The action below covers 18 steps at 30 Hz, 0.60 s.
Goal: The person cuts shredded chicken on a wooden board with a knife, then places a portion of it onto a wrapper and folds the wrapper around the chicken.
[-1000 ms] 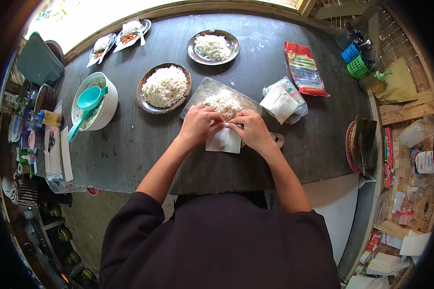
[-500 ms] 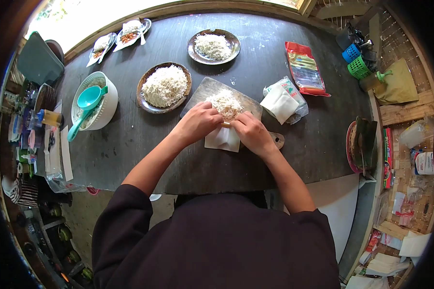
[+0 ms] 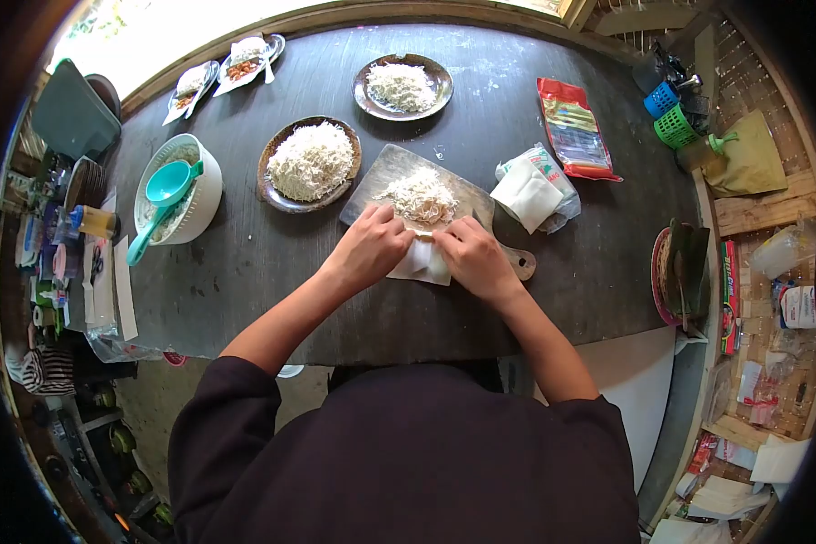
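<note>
A wooden board (image 3: pixel 392 169) lies in the middle of the dark table, bearing a heap of pale shreds (image 3: pixel 419 197). At its near edge is a white wrapper sheet (image 3: pixel 423 263). My left hand (image 3: pixel 373 243) pinches the upper left part of the sheet, fingers bent. On the right side my right hand (image 3: pixel 470 257) pinches the same sheet, fingertips close to those of the left. Between the fingertips the sheet's upper edge looks folded over; anything inside it is hidden.
Two plates of white shreds (image 3: pixel 309 164) (image 3: pixel 402 87) stand beyond the board. A white tub (image 3: pixel 210 193) with a turquoise scoop (image 3: pixel 169 184) is left. Wrapped white sheets (image 3: pixel 528 195) and a red packet (image 3: pixel 576 129) lie right. Small served plates (image 3: pixel 245 63) sit far left.
Both hands have moved slightly down toward my body with the sheet's upper edge. The pale heap shows more fully above the fingers.
</note>
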### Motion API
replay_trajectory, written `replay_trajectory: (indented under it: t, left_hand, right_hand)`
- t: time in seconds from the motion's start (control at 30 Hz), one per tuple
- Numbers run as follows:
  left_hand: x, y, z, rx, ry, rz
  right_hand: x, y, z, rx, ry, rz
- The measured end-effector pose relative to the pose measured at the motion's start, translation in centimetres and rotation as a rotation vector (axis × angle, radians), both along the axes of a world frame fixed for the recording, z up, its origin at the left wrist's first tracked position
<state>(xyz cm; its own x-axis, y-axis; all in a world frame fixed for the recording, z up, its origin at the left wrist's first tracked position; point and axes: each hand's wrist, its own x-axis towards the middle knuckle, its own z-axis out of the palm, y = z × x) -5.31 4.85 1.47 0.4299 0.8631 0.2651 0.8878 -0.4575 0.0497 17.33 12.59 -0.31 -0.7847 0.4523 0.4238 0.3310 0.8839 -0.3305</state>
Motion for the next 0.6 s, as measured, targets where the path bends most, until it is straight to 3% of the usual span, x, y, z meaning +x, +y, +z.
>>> replay_trajectory:
  t: [0.17,0.4,0.6]
  left_hand:
    - [-0.2,1.5,-0.5,-0.143,-0.348,0.149]
    - [-0.4,2.9,0.6,-0.291,-0.327,0.220]
    - [-1.0,3.5,0.4,-0.355,-0.362,0.034]
  right_hand:
    - [-1.1,0.6,0.2,-0.171,0.006,-0.070]
    - [-1.4,1.2,0.1,-0.184,0.025,-0.056]
    - [-1.2,1.0,0.0,-0.179,-0.039,0.003]
